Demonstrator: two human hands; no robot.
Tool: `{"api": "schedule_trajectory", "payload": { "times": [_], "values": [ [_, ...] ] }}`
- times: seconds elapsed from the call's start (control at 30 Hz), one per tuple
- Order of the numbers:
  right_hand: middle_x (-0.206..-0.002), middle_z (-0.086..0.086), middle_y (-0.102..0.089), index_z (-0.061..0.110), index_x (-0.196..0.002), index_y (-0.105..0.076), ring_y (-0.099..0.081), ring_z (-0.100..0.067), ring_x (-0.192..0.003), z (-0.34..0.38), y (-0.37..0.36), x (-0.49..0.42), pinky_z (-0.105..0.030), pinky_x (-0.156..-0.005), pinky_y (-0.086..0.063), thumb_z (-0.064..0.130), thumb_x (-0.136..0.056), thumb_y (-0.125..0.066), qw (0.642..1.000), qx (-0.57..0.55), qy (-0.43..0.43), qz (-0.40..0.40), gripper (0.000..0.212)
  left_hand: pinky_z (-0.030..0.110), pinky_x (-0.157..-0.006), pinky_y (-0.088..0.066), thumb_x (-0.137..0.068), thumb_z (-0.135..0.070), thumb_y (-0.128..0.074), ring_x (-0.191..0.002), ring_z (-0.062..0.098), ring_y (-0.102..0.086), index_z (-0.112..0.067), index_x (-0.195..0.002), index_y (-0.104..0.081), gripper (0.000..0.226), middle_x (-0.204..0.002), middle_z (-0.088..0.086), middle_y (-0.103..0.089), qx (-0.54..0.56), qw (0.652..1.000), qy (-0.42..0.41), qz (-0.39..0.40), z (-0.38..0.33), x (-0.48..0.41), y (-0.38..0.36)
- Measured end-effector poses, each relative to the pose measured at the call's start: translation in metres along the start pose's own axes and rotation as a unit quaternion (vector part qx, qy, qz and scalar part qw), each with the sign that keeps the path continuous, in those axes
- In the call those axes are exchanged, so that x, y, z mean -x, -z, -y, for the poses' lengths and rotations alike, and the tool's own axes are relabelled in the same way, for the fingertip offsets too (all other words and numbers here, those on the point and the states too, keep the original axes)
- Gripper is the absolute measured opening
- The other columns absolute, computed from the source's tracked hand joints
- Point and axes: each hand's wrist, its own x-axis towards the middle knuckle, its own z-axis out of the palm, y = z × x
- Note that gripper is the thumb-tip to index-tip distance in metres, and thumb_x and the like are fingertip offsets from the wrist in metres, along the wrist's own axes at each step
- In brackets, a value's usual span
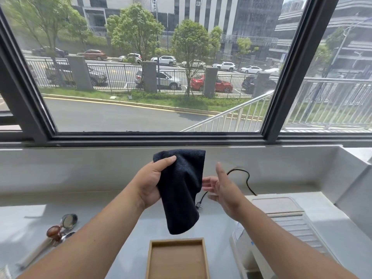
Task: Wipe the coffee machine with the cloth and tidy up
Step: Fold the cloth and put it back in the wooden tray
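Landmark: a shallow wooden tray (152,258) sits on the pale countertop (128,248) at the bottom centre of the view.
Cloth: a dark ribbed cloth (182,194) hangs in the air directly above and beyond the tray, its lower end dangling free, clear of the counter.
Left hand: the left hand (151,183), up and left of the tray, has its fingers closed around the cloth's left edge, thumb pressed over the top corner.
Right hand: the right hand (222,191), up and right of the tray, is spread open, palm turned toward the cloth, fingertips just beside its right edge, holding nothing.
Coffee machine: a white coffee machine (289,226) with a ribbed top stands right of the tray, partly under the right forearm.
Power cord: a black cord with plug (201,202) lies unplugged beyond the tray, behind the cloth.
Portafilter: a metal portafilter (69,220) and a brown-knobbed tool (54,231) lie far left of the tray.
Window: a large window (157,67) beyond the tray shows a street with parked cars.
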Motion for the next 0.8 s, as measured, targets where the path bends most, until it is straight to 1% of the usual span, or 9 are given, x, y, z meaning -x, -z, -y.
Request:
{"api": "schedule_trajectory", "payload": {
  "times": [0.1,0.2,0.27,0.33,0.4,0.5,0.6,0.67,0.8],
  "values": [
    [-0.138,-0.005,-0.069,0.017,-0.138,-0.066,-0.056,-0.028,-0.137,0.004,-0.009,0.003,-0.048,-0.118,-0.035,0.088,-0.090,-0.012,0.988,-0.047,-0.003,0.144,0.101,0.038,-0.073,-0.064,-0.085,-0.020,-0.075,-0.093,0.032,-0.078,0.002,-0.120,-0.075,0.041,-0.114,0.022,-0.077,0.009,1.000,0.008,-0.002,0.000,-0.002,-0.003],
    [-0.138,-0.012,-0.068,0.017,-0.143,-0.061,-0.062,-0.031,-0.129,0.019,-0.018,0.009,-0.048,-0.109,-0.048,0.069,-0.099,-0.038,0.975,-0.087,0.025,0.204,0.072,0.041,-0.078,-0.065,-0.089,-0.021,-0.073,-0.099,0.035,-0.076,0.004,-0.125,-0.072,0.044,-0.119,0.024,-0.075,-0.009,1.000,0.026,-0.007,0.001,-0.004,0.000],
    [-0.124,-0.010,-0.071,0.012,-0.139,-0.063,-0.068,-0.025,-0.110,0.028,-0.020,0.011,-0.038,-0.091,-0.057,0.046,-0.098,-0.059,0.971,-0.104,0.036,0.214,0.053,0.041,-0.079,-0.065,-0.093,-0.021,-0.071,-0.101,0.036,-0.076,0.004,-0.127,-0.071,0.042,-0.122,0.025,-0.074,-0.019,0.999,0.036,-0.008,0.002,-0.004,0.003],
    [-0.119,-0.008,-0.072,0.007,-0.137,-0.063,-0.068,-0.022,-0.102,0.032,-0.022,0.009,-0.030,-0.081,-0.055,0.029,-0.096,-0.067,0.970,-0.106,0.046,0.215,0.046,0.040,-0.075,-0.065,-0.095,-0.021,-0.069,-0.098,0.035,-0.077,0.004,-0.126,-0.071,0.040,-0.120,0.025,-0.075,-0.026,0.999,0.044,-0.011,0.003,-0.005,0.006],
    [-0.120,-0.010,-0.073,0.006,-0.134,-0.065,-0.070,-0.023,-0.105,0.032,-0.024,0.007,-0.030,-0.083,-0.057,0.018,-0.095,-0.069,0.970,-0.111,0.047,0.209,0.041,0.040,-0.075,-0.065,-0.097,-0.021,-0.067,-0.100,0.035,-0.077,0.003,-0.127,-0.070,0.039,-0.121,0.025,-0.075,-0.040,0.998,0.048,-0.011,0.004,-0.005,0.009],
    [-0.130,-0.019,-0.072,0.006,-0.131,-0.069,-0.069,-0.027,-0.112,0.030,-0.027,0.001,-0.035,-0.092,-0.054,0.008,-0.099,-0.064,0.978,-0.102,0.047,0.175,0.033,0.043,-0.089,-0.063,-0.099,-0.018,-0.063,-0.110,0.038,-0.073,0.002,-0.130,-0.068,0.038,-0.127,0.025,-0.073,-0.069,0.996,0.053,0.000,0.005,-0.006,0.014],
    [-0.128,-0.019,-0.072,0.006,-0.129,-0.069,-0.071,-0.026,-0.108,0.029,-0.026,-0.002,-0.033,-0.089,-0.055,0.004,-0.100,-0.061,0.984,-0.079,0.062,0.147,0.030,0.049,-0.105,-0.054,-0.099,-0.014,-0.060,-0.120,0.041,-0.069,0.000,-0.130,-0.069,0.035,-0.129,0.025,-0.071,-0.109,0.992,0.057,0.003,0.006,-0.006,0.020],
    [-0.124,-0.014,-0.075,0.011,-0.131,-0.067,-0.071,-0.025,-0.107,0.030,-0.027,-0.002,-0.032,-0.086,-0.056,0.004,-0.098,-0.064,0.983,-0.086,0.073,0.148,0.034,0.049,-0.107,-0.053,-0.098,-0.011,-0.060,-0.119,0.041,-0.069,-0.001,-0.131,-0.069,0.035,-0.130,0.025,-0.070,-0.116,0.992,0.053,0.006,0.006,-0.006,0.024],
    [-0.115,-0.003,-0.075,0.023,-0.127,-0.072,-0.069,-0.016,-0.099,0.030,-0.031,0.001,-0.031,-0.082,-0.054,0.020,-0.092,-0.068,0.977,-0.074,0.065,0.189,0.036,0.050,-0.107,-0.053,-0.095,-0.011,-0.061,-0.118,0.041,-0.068,0.001,-0.132,-0.068,0.040,-0.133,0.027,-0.068,-0.096,0.994,0.054,0.030,0.005,-0.008,0.029]
  ]
}}
